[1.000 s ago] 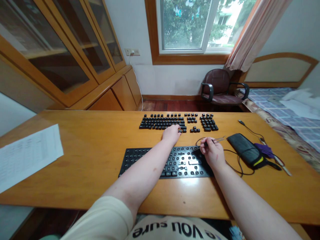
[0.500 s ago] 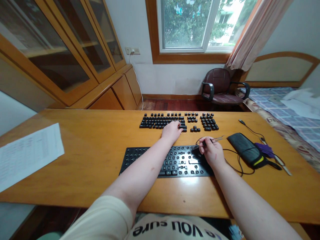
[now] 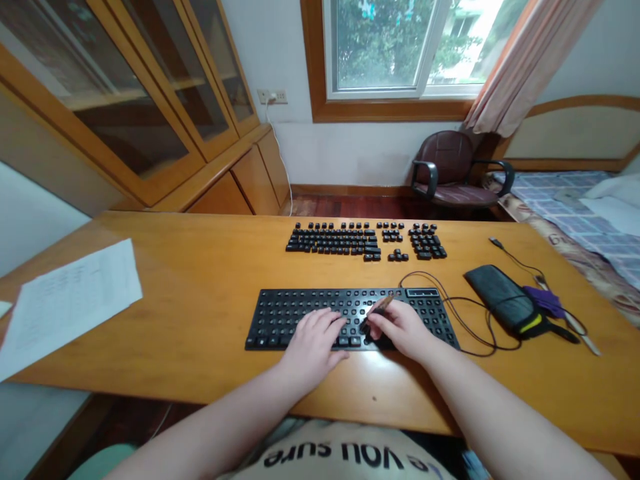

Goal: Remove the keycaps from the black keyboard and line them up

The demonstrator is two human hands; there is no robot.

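Observation:
A black keyboard (image 3: 280,320) lies in front of me with most of its keycaps off. A few caps remain along its bottom row. My left hand (image 3: 313,339) rests open on the middle of the keyboard, its fingers stretched out over the bare key stems. In a closed grip, my right hand (image 3: 403,327) has a small dark brush (image 3: 366,325), whose lower end touches the keyboard right of centre. A thin brownish end sticks up past the fingers. Behind the keyboard, the loose black keycaps (image 3: 333,241) lie in rows, grouped much like a keyboard layout.
The keyboard's cable (image 3: 493,343) loops to the right, around a dark grey pouch (image 3: 495,297) and a purple cloth (image 3: 545,301). A thin light-coloured tool (image 3: 590,341) lies beside them. Papers (image 3: 75,300) are at the desk's left. An armchair (image 3: 447,167) stands beyond the desk.
My left hand has come back from the loose keycaps onto the keyboard. The right hand has moved left and brought the brush down to the keys. The view has shifted slightly.

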